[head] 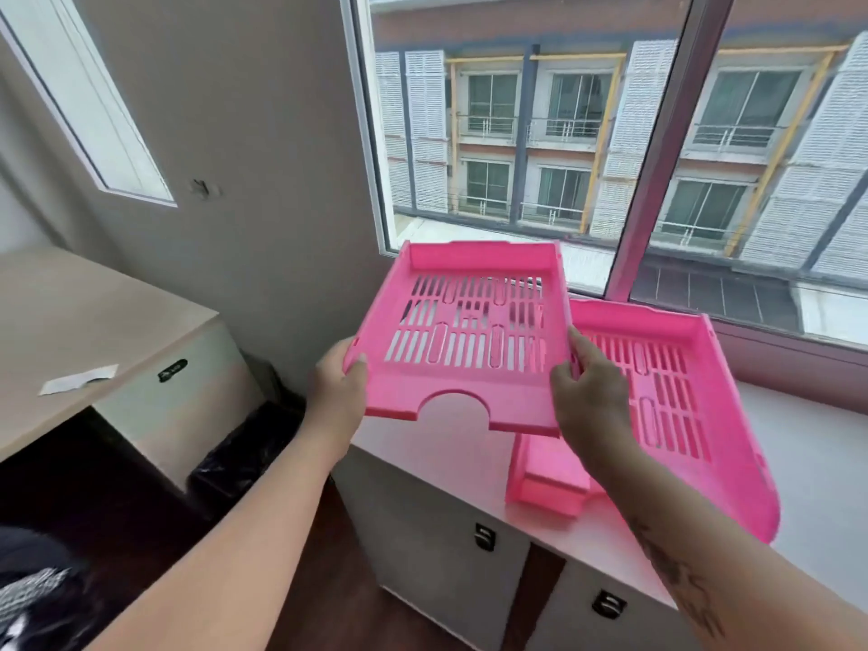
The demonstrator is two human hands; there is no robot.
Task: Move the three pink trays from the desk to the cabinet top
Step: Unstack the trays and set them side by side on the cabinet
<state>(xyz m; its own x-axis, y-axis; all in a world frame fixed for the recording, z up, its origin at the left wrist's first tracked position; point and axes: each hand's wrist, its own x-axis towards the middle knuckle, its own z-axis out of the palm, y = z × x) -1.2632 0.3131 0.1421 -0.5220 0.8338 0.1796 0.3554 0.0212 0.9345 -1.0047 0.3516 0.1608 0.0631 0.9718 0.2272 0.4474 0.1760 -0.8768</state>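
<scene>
My left hand is closed on the near-left corner of a pink tray; my right hand grips its near-right edge. I hold the tray level above the cabinet top, by the window. A second tray rests on the cabinet top, right of my right hand.

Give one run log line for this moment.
left hand: holds tray | right hand: holds tray | second tray: on cabinet top

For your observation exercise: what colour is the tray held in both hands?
Bright pink, the held tray has a slotted base; seen in the head view.
</scene>
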